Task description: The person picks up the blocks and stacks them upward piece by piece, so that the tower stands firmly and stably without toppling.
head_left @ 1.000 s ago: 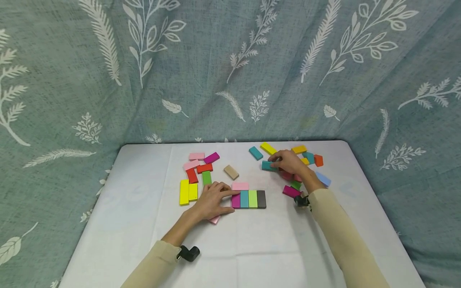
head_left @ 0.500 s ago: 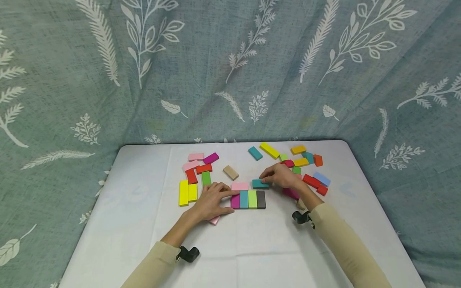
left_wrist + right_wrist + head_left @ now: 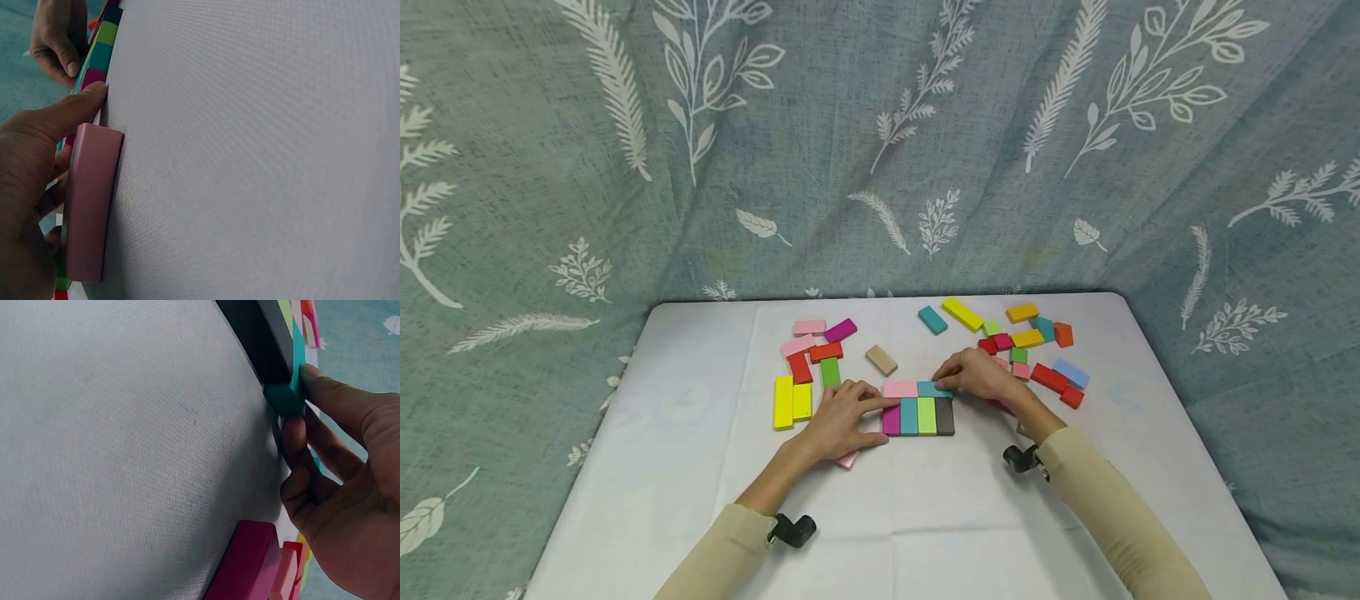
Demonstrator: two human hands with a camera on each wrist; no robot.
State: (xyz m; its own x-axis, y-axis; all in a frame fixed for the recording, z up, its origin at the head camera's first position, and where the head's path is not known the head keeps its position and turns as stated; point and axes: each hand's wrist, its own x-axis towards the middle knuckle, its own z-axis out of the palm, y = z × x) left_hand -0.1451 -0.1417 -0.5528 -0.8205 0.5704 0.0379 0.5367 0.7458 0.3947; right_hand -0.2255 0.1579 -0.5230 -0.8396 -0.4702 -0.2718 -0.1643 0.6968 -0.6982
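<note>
A blue-green curtain (image 3: 805, 150) printed with pale leaves hangs behind a counter (image 3: 662, 483) covered in white. Two beige sleeves reach in over it. The left hand (image 3: 842, 421) lies with thumb and index finger extended and spread, both touching a magenta block (image 3: 891, 419) without gripping it. The right hand (image 3: 981, 373) has thumb and fingers closed in a pinch on a teal block (image 3: 927, 390). A long yellow block (image 3: 783, 402) lies left of the left hand; another long yellow block (image 3: 962, 313) rests near the far edge. Magenta, a second teal block (image 3: 909, 417), a lime block (image 3: 927, 417) and a black block (image 3: 945, 421) stand side by side; along their far ends, a pink block (image 3: 900, 389) meets the pinched teal one end to end. Beyond, apart, lies a tan block (image 3: 882, 360). Smallest are pieces like the short green block (image 3: 1018, 356) at right.
</note>
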